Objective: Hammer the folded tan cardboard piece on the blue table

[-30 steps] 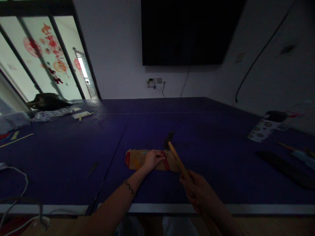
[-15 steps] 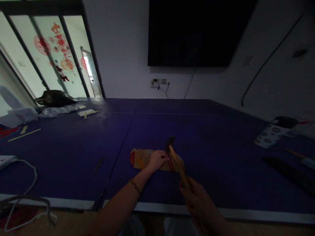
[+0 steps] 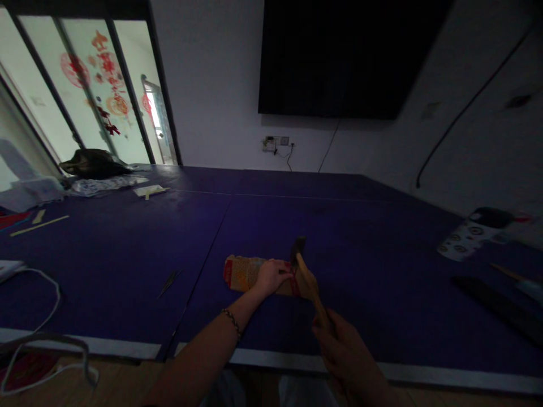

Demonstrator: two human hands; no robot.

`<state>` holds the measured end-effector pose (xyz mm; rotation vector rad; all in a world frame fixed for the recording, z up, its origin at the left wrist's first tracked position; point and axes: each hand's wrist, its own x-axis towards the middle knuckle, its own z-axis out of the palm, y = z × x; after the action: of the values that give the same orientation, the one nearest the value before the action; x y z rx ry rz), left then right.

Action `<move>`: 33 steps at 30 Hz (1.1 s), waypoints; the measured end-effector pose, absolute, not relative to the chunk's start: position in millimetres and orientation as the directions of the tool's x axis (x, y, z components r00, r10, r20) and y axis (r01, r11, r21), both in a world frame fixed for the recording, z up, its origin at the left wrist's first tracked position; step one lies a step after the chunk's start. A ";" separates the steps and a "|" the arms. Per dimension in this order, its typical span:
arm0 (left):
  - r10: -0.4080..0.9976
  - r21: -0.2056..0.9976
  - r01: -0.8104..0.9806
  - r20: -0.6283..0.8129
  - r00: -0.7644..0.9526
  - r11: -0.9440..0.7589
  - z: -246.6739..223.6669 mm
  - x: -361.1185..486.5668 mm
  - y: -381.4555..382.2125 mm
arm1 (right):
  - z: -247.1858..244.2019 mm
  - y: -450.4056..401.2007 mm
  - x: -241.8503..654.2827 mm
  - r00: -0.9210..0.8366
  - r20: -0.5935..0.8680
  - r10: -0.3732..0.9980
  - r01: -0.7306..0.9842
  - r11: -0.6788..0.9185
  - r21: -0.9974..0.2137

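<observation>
A flat tan piece with red bands [image 3: 241, 273], like cardboard, lies on the purple table [image 3: 365, 243] near its front edge. My left hand [image 3: 270, 278] rests on its middle, fingers pinched together toward the red band on the right; what they hold is too small to make out. My right hand [image 3: 339, 339] is wrapped round the wooden handle of a hammer [image 3: 311, 282]. The dark hammer head is just above the right part of the piece, close to my left fingertips.
Tweezers [image 3: 169, 282] lie left of the piece. A white cable [image 3: 55, 288] curls at the far left. At the right are a patterned pouch [image 3: 470, 234] and a long black object [image 3: 496, 302]. A black bag [image 3: 93, 164] sits at the back left.
The view has shifted slightly. The hammer head has moved a little to the right; my left hand stays on the piece.
</observation>
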<state>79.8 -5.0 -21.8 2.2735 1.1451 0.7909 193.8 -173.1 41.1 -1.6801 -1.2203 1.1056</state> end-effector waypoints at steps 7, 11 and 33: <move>0.817 0.611 0.560 0.296 0.495 -0.560 -20.6 79.1 -6.6 | 40.5 -174.7 192.0 0.154 -0.143 0.978 0.304 -0.185 -0.935; 0.828 0.599 0.585 0.286 0.482 -0.547 -21.7 80.0 -5.4 | 32.7 -172.2 190.2 0.175 -0.145 0.974 0.360 -0.200 -0.911; 0.809 0.577 0.580 0.292 0.511 -0.575 -16.5 79.2 -10.3 | 52.1 -127.7 220.6 0.116 0.077 0.990 -0.203 0.099 -0.974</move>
<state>79.2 -10.3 -16.5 2.3484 1.1451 0.7636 220.6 -127.7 52.1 -1.0404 -1.0185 1.1590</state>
